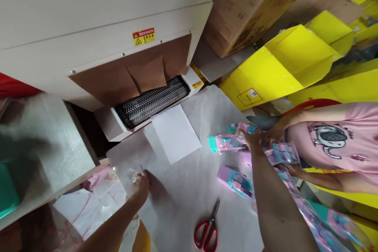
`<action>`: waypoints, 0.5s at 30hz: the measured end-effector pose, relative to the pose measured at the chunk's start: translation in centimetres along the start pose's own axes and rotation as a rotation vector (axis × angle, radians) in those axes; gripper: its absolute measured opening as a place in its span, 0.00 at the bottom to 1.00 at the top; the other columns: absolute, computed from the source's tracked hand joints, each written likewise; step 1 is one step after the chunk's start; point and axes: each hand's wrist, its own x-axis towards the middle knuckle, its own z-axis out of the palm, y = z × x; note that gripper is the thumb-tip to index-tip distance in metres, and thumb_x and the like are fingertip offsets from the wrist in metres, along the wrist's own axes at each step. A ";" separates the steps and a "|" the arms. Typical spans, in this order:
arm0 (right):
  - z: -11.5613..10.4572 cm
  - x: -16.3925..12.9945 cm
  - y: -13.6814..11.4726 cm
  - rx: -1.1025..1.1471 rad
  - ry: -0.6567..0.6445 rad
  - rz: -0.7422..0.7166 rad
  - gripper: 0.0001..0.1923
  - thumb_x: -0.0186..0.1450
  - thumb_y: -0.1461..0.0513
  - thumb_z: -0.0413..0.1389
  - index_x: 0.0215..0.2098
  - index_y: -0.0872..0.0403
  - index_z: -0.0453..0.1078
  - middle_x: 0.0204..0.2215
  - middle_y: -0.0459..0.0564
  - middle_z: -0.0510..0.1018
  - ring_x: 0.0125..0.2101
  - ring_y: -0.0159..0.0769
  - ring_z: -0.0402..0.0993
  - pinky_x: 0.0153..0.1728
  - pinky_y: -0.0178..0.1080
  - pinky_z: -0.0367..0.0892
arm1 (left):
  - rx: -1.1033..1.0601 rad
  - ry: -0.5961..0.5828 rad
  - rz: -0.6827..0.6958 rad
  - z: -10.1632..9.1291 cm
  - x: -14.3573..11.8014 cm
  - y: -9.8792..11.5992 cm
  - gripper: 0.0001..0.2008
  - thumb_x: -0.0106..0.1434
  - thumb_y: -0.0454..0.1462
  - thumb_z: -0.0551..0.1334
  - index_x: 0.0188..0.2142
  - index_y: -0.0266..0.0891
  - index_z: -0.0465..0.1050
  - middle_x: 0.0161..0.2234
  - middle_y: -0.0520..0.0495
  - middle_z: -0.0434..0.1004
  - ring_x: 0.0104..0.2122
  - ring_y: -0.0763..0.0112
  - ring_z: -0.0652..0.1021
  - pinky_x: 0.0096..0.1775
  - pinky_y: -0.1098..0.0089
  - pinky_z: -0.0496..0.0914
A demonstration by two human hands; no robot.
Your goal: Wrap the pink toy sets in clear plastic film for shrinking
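My left hand [141, 186] is closed in a pinch above the left part of the grey table [183, 197]. A crumpled bit of clear plastic film [133, 174] shows at its fingertips. Across the table, my right hand [251, 138] grips the end of a clear-wrapped pack [226, 142] with a teal end and pink and blue contents. Its fingers are partly blurred. Close by lie more such packs, among them a purple-ended pack [236, 181]. Red-handled scissors [208, 230] rest near the front, and a white sheet [177, 134] lies by the machine opening.
A large white machine [100, 12] has a mesh conveyor [153, 100] under brown flaps. At right, a co-worker in a pink shirt [351, 141] has hands among the packs. Yellow boxes [283, 59] and a cardboard box [248, 12] stand behind. Plastic scraps [97, 201] lie lower left.
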 end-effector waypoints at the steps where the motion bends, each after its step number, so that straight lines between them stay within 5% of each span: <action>1: 0.1 -0.4 0.4 0.006 -0.002 0.001 0.42 0.52 0.52 0.58 0.56 0.70 0.51 0.52 0.76 0.62 0.51 0.59 0.62 0.49 0.52 0.60 | 0.002 -0.006 0.000 -0.1 0.0 0.0 0.19 0.58 0.32 0.60 0.49 0.25 0.64 0.42 0.30 0.73 0.40 0.54 0.78 0.38 0.65 0.70; 6: -2.8 -4.9 5.5 0.060 0.015 -0.224 0.35 0.54 0.47 0.52 0.54 0.59 0.56 0.51 0.62 0.67 0.51 0.51 0.64 0.52 0.50 0.57 | -0.028 -0.049 -0.025 -0.7 -0.1 0.2 0.19 0.59 0.30 0.58 0.49 0.25 0.63 0.43 0.30 0.73 0.40 0.54 0.78 0.38 0.65 0.68; 8: -4.3 -6.9 8.7 0.023 -0.316 -0.351 0.33 0.51 0.48 0.56 0.51 0.54 0.61 0.44 0.56 0.74 0.47 0.49 0.69 0.50 0.50 0.60 | -0.047 -0.064 -0.029 -0.8 0.0 0.2 0.16 0.60 0.29 0.56 0.48 0.27 0.64 0.41 0.32 0.74 0.38 0.56 0.78 0.38 0.66 0.68; 11: -5.0 -8.8 12.6 -0.172 -0.808 -0.385 0.39 0.40 0.56 0.62 0.52 0.52 0.64 0.50 0.56 0.72 0.50 0.52 0.67 0.50 0.51 0.61 | -0.063 -0.069 -0.034 -0.8 0.2 0.1 0.13 0.62 0.28 0.52 0.46 0.29 0.65 0.37 0.36 0.76 0.36 0.60 0.79 0.36 0.67 0.67; 15: -4.1 -10.2 13.8 -0.249 -0.827 -0.400 0.41 0.38 0.60 0.60 0.53 0.50 0.64 0.49 0.54 0.73 0.48 0.53 0.69 0.47 0.50 0.62 | -0.062 -0.036 -0.027 -0.4 0.4 -0.2 0.13 0.60 0.29 0.53 0.45 0.31 0.65 0.39 0.35 0.76 0.37 0.59 0.79 0.35 0.67 0.68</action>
